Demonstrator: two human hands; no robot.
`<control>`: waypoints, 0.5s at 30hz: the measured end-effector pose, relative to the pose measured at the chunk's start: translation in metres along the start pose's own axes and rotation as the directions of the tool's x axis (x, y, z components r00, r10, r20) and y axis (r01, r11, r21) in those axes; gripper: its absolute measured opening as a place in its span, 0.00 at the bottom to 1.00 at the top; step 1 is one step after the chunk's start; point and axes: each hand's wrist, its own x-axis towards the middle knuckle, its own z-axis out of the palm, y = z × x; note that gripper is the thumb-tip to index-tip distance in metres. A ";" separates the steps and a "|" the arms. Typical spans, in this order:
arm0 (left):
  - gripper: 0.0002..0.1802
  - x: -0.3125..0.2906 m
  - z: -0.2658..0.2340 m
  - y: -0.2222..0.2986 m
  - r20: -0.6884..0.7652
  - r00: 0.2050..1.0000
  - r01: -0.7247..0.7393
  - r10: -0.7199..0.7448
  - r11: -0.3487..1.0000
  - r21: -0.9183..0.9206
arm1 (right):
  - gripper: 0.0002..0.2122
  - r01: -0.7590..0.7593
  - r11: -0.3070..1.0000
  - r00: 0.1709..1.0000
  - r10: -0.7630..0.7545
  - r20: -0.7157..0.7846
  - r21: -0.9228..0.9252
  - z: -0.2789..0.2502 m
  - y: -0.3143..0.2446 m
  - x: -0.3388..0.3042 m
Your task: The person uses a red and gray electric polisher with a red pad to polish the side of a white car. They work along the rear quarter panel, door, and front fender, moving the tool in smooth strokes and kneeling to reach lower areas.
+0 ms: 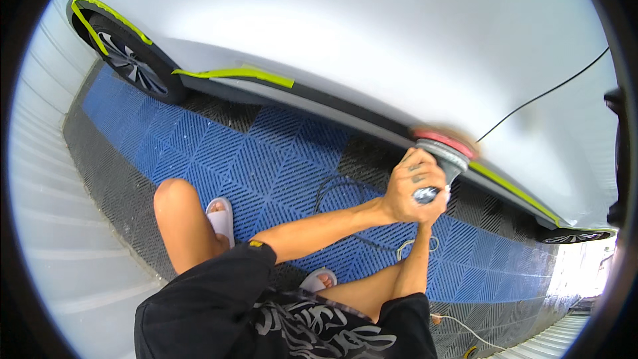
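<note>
A car polisher (454,158) with a grey head and a red backing plate is held in both my hands. Its pad, blurred at the rim, rests against the low part of a silver-white car door (372,86), just above the dark sill. My left hand (411,183) wraps round the polisher's head, knuckles up. Behind it, my right hand (433,213) closes round the polisher's body, its fingers partly hidden by the left hand and the tool. Yellow-green masking tape (246,74) runs along the lower trim left of the pad, and more tape (512,189) continues on the right.
The car's wheel (133,63) stands at the far left, its arch edged with tape. A dark cord (325,189) and a pale cord (465,327) lie on the blue and black grid floor tiles (266,159). A pale ribbed wall (60,226) curves along the left.
</note>
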 end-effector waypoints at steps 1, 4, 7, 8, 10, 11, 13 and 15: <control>0.07 0.003 -0.008 -0.002 0.000 1.000 -0.011 0.011 1.000 -0.011 | 0.15 0.044 0.997 0.997 -0.040 0.064 -0.060 0.004 0.001 -0.001; 0.06 0.010 -0.036 -0.003 0.045 0.999 -0.018 0.018 1.000 -0.006 | 0.17 0.018 0.999 0.998 -0.016 0.063 -0.033 0.028 -0.005 -0.009; 0.04 0.015 -0.066 -0.005 0.068 0.998 -0.006 0.008 1.000 -0.027 | 0.18 0.168 0.978 0.986 -0.163 0.047 -0.125 0.055 -0.015 -0.020; 0.04 0.016 -0.074 -0.007 0.066 0.998 -0.001 0.004 0.999 -0.036 | 0.18 0.118 0.989 0.992 -0.114 0.049 -0.084 0.063 -0.017 -0.024; 0.03 0.016 -0.091 -0.012 0.064 0.998 0.019 -0.016 0.998 -0.055 | 0.18 0.063 0.995 0.994 -0.055 0.093 -0.082 0.075 -0.023 -0.033; 0.03 0.017 -0.099 -0.016 0.060 0.998 0.017 -0.013 0.998 -0.056 | 0.17 0.097 0.991 0.991 -0.088 0.100 -0.088 0.081 -0.025 -0.036; 0.03 0.017 -0.115 -0.024 0.031 0.999 0.026 -0.025 0.998 -0.060 | 0.17 0.126 0.976 0.983 -0.099 0.152 -0.176 0.090 -0.030 -0.040; 0.04 0.017 -0.127 -0.029 0.005 0.999 0.032 -0.031 0.997 -0.069 | 0.16 0.119 0.970 0.981 -0.081 0.179 -0.214 0.097 -0.034 -0.044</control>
